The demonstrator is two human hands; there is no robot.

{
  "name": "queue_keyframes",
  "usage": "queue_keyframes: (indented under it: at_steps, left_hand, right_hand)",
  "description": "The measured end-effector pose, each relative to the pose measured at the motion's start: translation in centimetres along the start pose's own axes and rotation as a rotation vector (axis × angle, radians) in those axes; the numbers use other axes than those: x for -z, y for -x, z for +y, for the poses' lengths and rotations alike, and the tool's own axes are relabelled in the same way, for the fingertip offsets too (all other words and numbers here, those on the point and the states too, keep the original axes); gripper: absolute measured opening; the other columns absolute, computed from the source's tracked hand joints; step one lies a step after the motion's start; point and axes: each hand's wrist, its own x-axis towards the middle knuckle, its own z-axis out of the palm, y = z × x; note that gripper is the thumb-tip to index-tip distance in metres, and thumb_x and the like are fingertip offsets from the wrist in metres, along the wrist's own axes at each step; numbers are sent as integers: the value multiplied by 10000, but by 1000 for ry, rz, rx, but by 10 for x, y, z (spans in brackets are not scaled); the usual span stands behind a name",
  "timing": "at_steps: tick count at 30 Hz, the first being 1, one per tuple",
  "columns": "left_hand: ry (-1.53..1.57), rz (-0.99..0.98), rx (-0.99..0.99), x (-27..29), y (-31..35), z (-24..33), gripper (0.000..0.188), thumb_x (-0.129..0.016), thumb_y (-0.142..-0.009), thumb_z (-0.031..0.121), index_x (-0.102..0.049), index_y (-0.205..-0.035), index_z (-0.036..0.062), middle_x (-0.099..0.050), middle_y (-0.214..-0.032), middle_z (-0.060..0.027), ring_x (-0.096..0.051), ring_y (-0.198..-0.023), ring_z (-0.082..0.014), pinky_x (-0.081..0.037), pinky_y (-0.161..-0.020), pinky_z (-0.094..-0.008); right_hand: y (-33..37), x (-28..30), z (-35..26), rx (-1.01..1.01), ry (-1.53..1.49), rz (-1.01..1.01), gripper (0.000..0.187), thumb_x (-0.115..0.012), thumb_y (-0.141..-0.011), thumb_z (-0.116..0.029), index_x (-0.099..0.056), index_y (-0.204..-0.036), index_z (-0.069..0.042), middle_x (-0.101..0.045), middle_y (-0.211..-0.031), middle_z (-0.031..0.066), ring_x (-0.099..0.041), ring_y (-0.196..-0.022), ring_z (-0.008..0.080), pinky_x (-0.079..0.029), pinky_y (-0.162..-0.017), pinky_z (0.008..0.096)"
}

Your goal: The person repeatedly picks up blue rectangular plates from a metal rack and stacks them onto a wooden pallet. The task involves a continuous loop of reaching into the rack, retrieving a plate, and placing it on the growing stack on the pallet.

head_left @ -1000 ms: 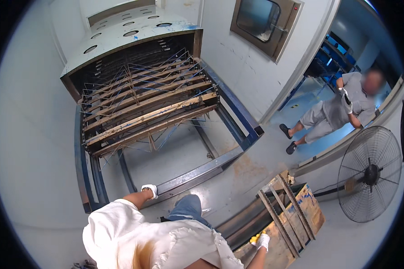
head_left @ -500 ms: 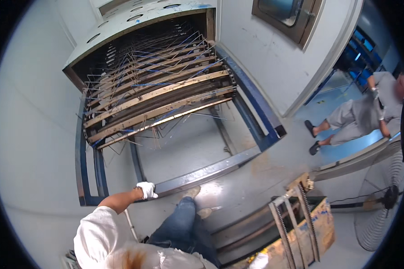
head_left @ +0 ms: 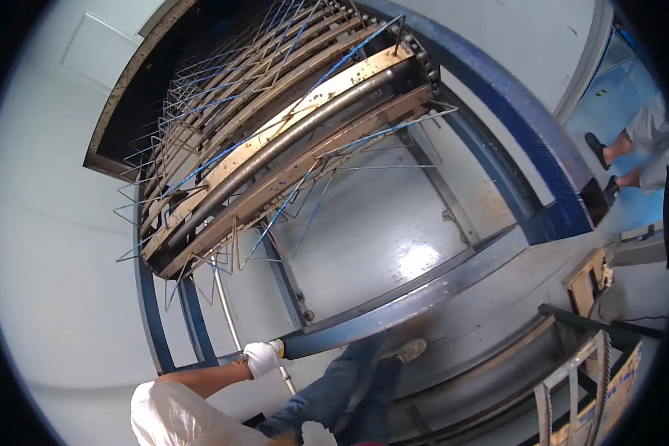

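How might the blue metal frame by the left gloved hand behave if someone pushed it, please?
The blue metal frame would probably feel stiff, judging by its thick rails. It is likely heavy, with rows of slats set between its sides. It seems unlikely to tip, given how widely those sides spread.

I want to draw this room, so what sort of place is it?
Probably a factory or workshop: there's a big blue metal frame, rows of long bars with a chunky chain at one end, and a left hand in a white glove.
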Motion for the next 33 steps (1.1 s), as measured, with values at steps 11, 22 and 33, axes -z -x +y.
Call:
queue_keyframes:
  at_steps: [11, 22, 33]
  left_hand:
    - [4, -37, -29, 9, -9, -17, 463, -632, -650, 458, -542, -816, 35, -592, -671, -147, -591, -607, -289, -478, -543, -357]
    - [-64, -42, -44, 23, -7, -6, 429, -614, -668, 446, -548, -812, 47, -595, -655, -152, -598, -597, -295, -479, -536, -369]
    - [-97, -82, -20, 20, -2, -2, 504, -585, -680, 513, -522, -856, 45, -595, -679, -154, -598, -649, -308, -472, -568, -387]
  right_hand:
    - [-10, 34, -40, -143, -63, -92, 113, -533, -662, -120, -526, -741, -39, -532, -607, 96, -526, -552, 253, -424, -496, 352]
    - [13, 15, -29, -102, 127, -7, 168, -556, -630, -141, -541, -760, -36, -537, -669, 106, -532, -615, 254, -427, -523, 350]
    - [7, 15, -17, -115, 14, -89, 179, -530, -675, -171, -545, -804, -47, -546, -680, 117, -543, -619, 264, -441, -540, 355]
